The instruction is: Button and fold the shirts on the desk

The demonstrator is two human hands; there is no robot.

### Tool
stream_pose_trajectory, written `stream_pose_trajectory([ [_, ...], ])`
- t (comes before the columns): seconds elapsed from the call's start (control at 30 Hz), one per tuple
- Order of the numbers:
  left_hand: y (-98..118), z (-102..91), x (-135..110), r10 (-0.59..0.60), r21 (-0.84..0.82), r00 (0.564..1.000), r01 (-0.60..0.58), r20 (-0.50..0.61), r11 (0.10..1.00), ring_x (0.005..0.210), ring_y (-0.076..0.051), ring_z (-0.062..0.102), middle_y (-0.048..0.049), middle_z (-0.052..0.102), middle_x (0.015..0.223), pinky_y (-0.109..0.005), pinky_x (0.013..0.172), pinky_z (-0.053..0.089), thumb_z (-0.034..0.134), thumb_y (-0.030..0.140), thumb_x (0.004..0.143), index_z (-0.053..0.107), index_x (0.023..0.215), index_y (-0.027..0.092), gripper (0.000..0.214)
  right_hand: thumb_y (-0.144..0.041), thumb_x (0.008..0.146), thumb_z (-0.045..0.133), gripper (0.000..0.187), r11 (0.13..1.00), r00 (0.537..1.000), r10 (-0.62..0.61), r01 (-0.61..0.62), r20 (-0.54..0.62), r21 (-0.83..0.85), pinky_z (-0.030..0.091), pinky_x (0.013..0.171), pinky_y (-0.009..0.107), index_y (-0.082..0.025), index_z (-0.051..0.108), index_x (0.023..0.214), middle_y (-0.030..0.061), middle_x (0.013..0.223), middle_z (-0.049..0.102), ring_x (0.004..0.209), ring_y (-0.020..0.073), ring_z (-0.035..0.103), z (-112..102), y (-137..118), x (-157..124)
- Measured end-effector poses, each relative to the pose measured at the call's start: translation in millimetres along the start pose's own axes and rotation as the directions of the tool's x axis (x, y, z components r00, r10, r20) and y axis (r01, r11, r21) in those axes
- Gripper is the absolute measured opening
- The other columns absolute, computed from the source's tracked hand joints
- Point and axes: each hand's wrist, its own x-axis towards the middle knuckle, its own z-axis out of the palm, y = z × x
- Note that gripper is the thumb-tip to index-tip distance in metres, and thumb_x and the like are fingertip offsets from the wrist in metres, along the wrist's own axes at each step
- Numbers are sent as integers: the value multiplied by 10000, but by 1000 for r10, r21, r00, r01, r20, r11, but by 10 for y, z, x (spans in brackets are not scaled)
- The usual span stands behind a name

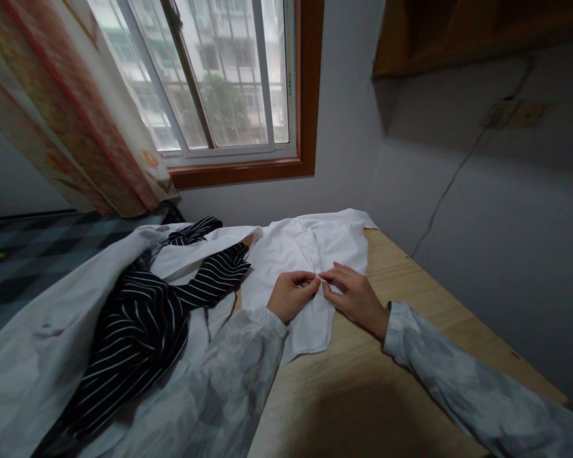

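Observation:
A white shirt [310, 251] lies spread on a wooden table [410, 286]. My left hand [292, 296] pinches the shirt's front edge near its middle, fingers curled closed on the cloth. My right hand [356, 296] meets it from the right, thumb and fingers also pinching the same strip of fabric. Both fingertips touch at the shirt's button line. Pale patterned sleeves cover both of my arms.
A black-and-white striped garment [143, 318] lies on white cloth [38, 343] at the left. A barred window [210, 76] and a patterned curtain [67, 108] are behind. A grey wall with a cable [451, 184] runs along the table's right side.

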Motion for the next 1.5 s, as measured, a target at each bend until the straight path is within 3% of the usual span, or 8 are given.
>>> stream_pose_trajectory([
  [0.3,-2,-2,4,0,-74,1000,-2,-27,997,617,-130,596,-41,726,698,-238,593,449,820,451,797,823,846,118,337,-233,1030,660,223,989,997,79,-77,-9,124,485,1196,522,-309,787,1198,40,1131,797,1065,229,735,-16,56,18],
  [0.47,-18,-2,7,-11,-69,999,9,-34,998,621,-129,583,-34,711,706,-241,583,433,825,452,789,798,833,120,335,-277,1034,667,135,985,994,106,-104,-2,137,452,1226,554,-274,790,1089,39,1047,807,974,229,750,-25,72,29],
  [0.7,-57,-18,24,23,-22,999,-22,45,1000,639,-128,575,-16,683,703,-244,614,426,764,447,855,751,834,135,313,-264,1024,656,94,991,994,108,-109,24,81,469,1196,517,-258,748,1041,37,1000,779,932,223,731,-40,48,30],
  [0.9,-31,-2,13,98,-1,995,-98,-8,995,649,-102,563,-8,683,813,-221,615,438,798,438,855,687,917,160,306,-251,1014,638,79,981,989,147,-150,33,123,562,986,405,-236,714,1031,44,978,735,922,219,691,-33,39,29],
  [1.03,10,4,-16,153,34,988,-152,-38,988,660,-107,587,-35,724,900,-236,643,479,786,425,872,688,916,169,278,-229,998,629,76,963,977,213,-214,26,164,550,842,336,-230,703,1010,41,962,715,924,213,677,-31,31,27],
  [1.27,13,11,-61,165,175,985,-155,-45,972,691,-148,649,-48,775,869,-258,663,505,780,451,889,778,925,176,277,-238,993,638,79,959,972,234,-235,19,157,542,841,327,-229,713,1015,39,973,728,922,209,676,-31,-12,18],
  [1.5,-38,-22,16,89,32,996,-89,13,995,683,-145,629,-51,770,837,-254,653,493,817,495,852,789,920,157,346,-291,997,644,119,944,964,265,-265,30,197,567,846,334,-220,740,1004,47,970,764,916,214,707,-20,59,16],
])
